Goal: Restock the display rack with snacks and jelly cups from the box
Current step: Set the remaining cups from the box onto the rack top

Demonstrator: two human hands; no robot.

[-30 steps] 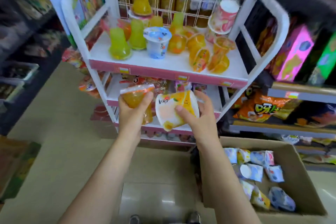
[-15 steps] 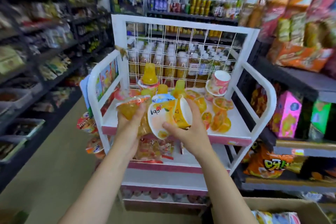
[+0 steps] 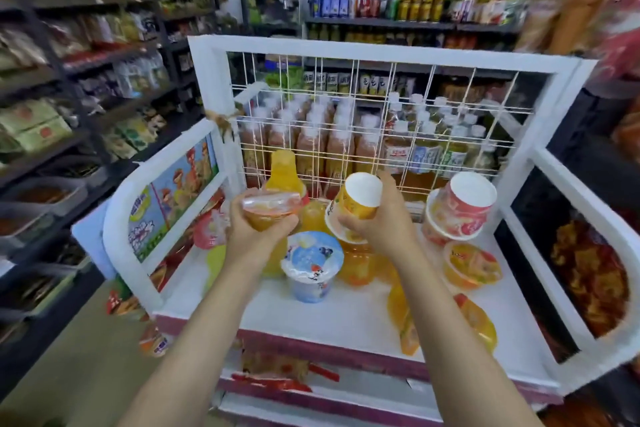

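Above the display rack's top shelf, toward its back edge, the left hand grips an orange jelly cup while the right hand clasps a tilted yellow-and-white cup.

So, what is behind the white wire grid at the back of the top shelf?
Behind the wire grid, rows of white-capped bottles stand on a store shelf. The cups in the left hand and right hand cover the lowest part.
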